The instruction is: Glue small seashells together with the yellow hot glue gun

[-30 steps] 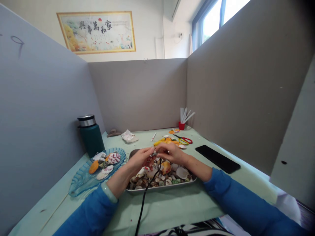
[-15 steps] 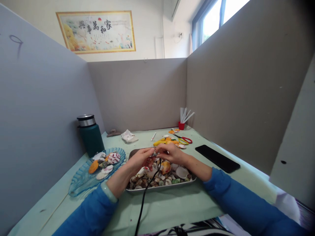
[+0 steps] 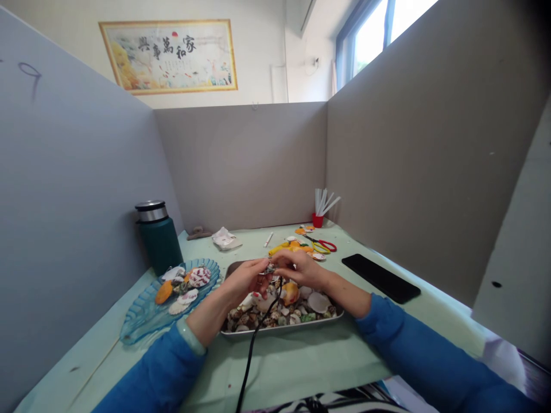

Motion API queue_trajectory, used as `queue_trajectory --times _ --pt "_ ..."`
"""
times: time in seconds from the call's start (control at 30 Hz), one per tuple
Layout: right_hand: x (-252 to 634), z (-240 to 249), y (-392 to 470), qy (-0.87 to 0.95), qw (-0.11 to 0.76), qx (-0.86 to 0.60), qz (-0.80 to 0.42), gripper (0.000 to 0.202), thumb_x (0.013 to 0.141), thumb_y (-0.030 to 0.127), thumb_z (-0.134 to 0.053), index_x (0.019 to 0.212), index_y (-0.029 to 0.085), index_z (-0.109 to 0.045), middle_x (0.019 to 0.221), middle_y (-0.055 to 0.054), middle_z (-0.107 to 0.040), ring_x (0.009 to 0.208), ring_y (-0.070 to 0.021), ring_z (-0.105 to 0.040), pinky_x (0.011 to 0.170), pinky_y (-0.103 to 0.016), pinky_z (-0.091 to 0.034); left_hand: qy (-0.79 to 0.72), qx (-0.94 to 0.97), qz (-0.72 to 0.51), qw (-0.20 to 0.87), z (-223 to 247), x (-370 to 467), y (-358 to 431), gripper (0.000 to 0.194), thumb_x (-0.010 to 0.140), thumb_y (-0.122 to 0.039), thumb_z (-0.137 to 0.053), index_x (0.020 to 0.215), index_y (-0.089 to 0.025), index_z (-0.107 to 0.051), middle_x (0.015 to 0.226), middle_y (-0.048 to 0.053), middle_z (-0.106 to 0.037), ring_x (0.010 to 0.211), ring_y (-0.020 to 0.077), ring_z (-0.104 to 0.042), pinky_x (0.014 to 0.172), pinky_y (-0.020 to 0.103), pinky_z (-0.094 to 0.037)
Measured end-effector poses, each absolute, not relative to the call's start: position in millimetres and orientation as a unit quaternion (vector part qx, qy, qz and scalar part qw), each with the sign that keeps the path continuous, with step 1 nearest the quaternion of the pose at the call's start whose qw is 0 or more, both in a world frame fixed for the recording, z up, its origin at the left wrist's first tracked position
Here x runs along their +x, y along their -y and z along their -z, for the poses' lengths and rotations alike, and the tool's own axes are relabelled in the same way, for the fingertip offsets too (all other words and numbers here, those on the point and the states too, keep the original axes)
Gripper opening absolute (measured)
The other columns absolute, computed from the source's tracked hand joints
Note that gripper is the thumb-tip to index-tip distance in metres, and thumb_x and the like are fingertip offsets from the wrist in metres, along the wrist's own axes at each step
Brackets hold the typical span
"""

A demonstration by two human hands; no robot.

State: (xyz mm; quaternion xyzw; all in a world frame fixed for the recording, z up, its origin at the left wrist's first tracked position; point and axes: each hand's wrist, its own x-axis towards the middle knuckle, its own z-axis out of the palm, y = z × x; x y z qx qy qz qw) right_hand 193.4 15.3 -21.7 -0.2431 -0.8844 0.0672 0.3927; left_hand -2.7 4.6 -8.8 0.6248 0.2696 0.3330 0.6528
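My left hand (image 3: 247, 278) and my right hand (image 3: 299, 268) meet above a metal tray (image 3: 284, 330) filled with seashells. Between the fingertips of both hands is a small greyish piece (image 3: 270, 268), too small to make out clearly. A black cord (image 3: 252, 350) runs from just below my fingers, over the tray's front edge and down toward me. The fingers of both hands are closed in a pinch. Among the shells under my hands lies an orange and white one (image 3: 290, 293), and a pale round shell (image 3: 318, 302) is at the tray's right.
A blue plate (image 3: 142, 312) with shells and a green bottle (image 3: 160, 244) stand left. Behind the tray are crumpled paper (image 3: 224, 238), a yellow item (image 3: 282, 248), scissors (image 3: 325, 246) and a red cup (image 3: 317, 220) of white sticks. A black phone-like slab (image 3: 381, 277) lies right.
The fingers of my right hand have shifted slightly at the small piece, and more of it shows between the fingertips. The tray and other objects have stayed in place.
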Motion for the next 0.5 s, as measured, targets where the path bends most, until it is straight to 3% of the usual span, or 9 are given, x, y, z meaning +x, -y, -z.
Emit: queue_trajectory --times 0.5 --pt "193.1 19.4 -13.4 0.893 0.384 -0.229 -0.052 0.014 0.086 0.026 -0.053 0.094 0.015 -0.057 0.058 0.004 -0.049 0.051 -0.0077 -0.042 0.054 -0.018 -0.034 -0.276 0.608 -0.332 0.666 9.3 -1.9 -6.7 0.028 0.08 -0.04 -0.055 0.087 -0.013 -0.056 0.071 0.001 -0.049 0.044 0.007 -0.044 0.044 0.025 -0.044"
